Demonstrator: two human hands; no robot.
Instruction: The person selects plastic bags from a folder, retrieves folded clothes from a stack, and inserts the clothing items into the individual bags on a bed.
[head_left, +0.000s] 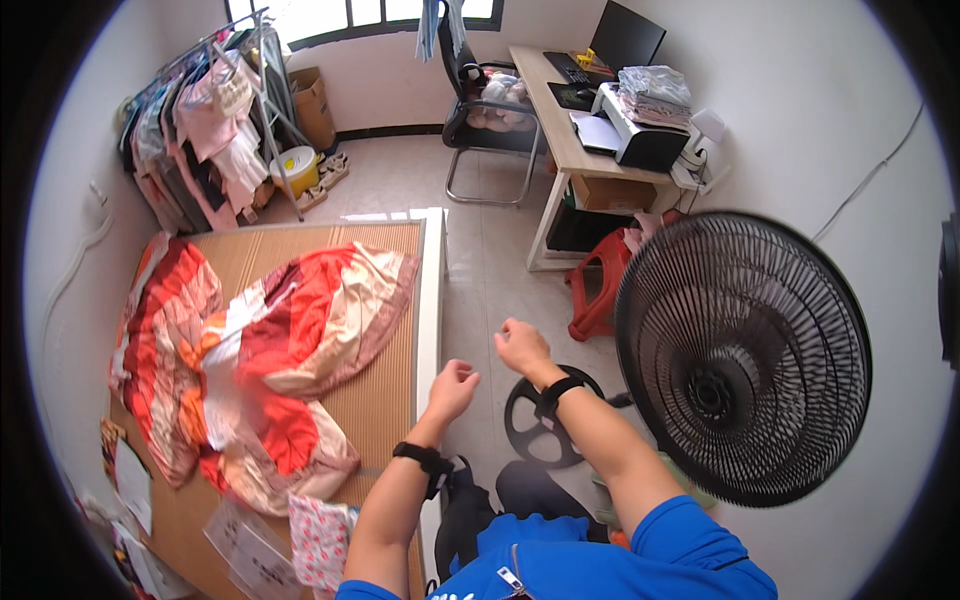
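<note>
My left hand (pixel 452 390) hangs in the air beside the bed's white edge, fingers loosely curled and a little apart, holding nothing. Over the floor to its right is my right hand (pixel 524 350), also bare, its fingers bent loosely with a small gap at the thumb. Each wrist wears a black band. Left of my hands, a rumpled quilt (pixel 300 330) in red, orange and cream lies in folds on the bed's woven mat (pixel 385 400). Neither hand touches it. A pink-patterned folded cloth (pixel 319 540) and a clear plastic packet (pixel 252 550) lie on the near part of the bed.
A black standing fan (pixel 740 360) with a round base (pixel 550 415) stands close on my right. Beyond it are a red stool (pixel 598 285) and a desk (pixel 560 130) with a printer and monitor. An office chair (pixel 492 130) and a loaded clothes rack (pixel 215 120) stand farther back.
</note>
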